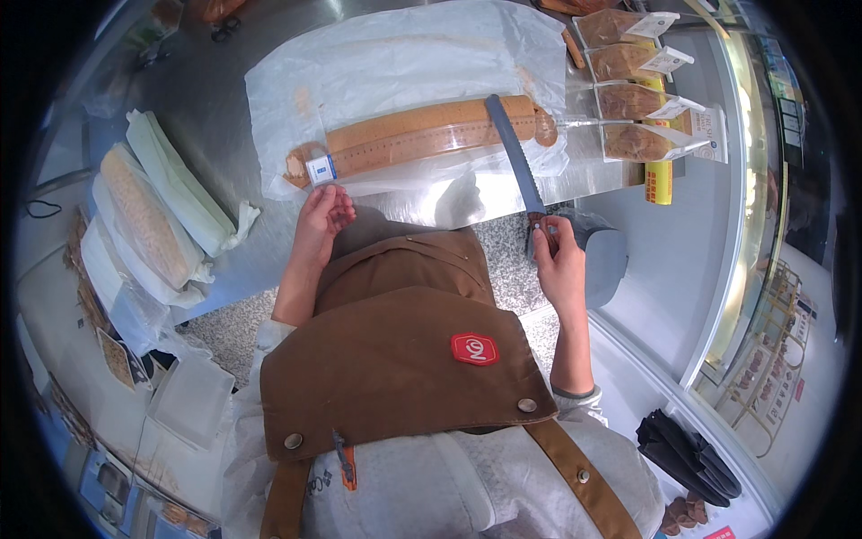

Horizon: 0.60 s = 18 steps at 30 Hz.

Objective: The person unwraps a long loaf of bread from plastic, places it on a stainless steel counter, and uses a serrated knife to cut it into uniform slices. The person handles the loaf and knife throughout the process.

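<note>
A long brown cake roll [431,120] lies on white baking paper [404,67] on a steel table. Along its near side rests a clear plastic ruler [431,143], with a white and blue label at its left end. My left hand [326,209] touches or nearly touches that labelled end, fingers curled. My right hand [560,252] holds the handle of a long serrated knife [517,155], whose blade lies across the ruler and roll near their right end. Cut end pieces [546,128] of cake sit beside the roll's right end; more cake is at the left end.
Paper-wrapped rolls [182,182] lie at the left of the table. Several bagged loaves [630,101] stand at the right, beside a yellow package [658,183]. Scissors [225,29] lie at the back left. A grey bin [606,263] stands below the table's right edge.
</note>
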{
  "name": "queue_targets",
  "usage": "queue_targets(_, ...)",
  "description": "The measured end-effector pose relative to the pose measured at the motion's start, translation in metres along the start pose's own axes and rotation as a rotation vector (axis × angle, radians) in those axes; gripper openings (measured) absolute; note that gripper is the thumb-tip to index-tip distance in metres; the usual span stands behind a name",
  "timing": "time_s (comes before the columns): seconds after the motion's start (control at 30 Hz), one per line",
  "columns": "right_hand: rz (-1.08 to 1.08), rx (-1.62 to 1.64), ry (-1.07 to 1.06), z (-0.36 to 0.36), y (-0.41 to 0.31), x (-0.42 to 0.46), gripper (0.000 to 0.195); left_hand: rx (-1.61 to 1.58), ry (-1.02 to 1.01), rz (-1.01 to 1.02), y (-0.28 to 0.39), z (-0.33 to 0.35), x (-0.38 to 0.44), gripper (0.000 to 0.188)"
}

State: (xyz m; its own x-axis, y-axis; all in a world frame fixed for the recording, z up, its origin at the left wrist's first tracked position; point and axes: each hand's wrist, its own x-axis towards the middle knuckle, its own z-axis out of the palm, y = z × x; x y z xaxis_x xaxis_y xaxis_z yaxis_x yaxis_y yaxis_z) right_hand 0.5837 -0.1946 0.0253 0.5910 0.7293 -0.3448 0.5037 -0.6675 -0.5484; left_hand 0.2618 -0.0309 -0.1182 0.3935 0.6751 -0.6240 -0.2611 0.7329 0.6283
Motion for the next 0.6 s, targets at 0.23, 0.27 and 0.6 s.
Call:
queue_targets(0.23,0.003,-0.055,-0.038,-0.003,-0.016,-0.006,0.023,-0.012,0.002,-0.005,-0.001,-0.001,0.001,0.024)
queue_targets(0.27,-0.008,-0.063,-0.039,-0.003,-0.015,-0.007,0.023,-0.012,0.004,-0.006,-0.001,-0.001,0.001,0.023)
queue_targets(0.6,-0.053,-0.081,-0.027,-0.001,-0.018,-0.008,0.025,-0.023,0.019,0.002,-0.002,0.0,0.001,0.023)
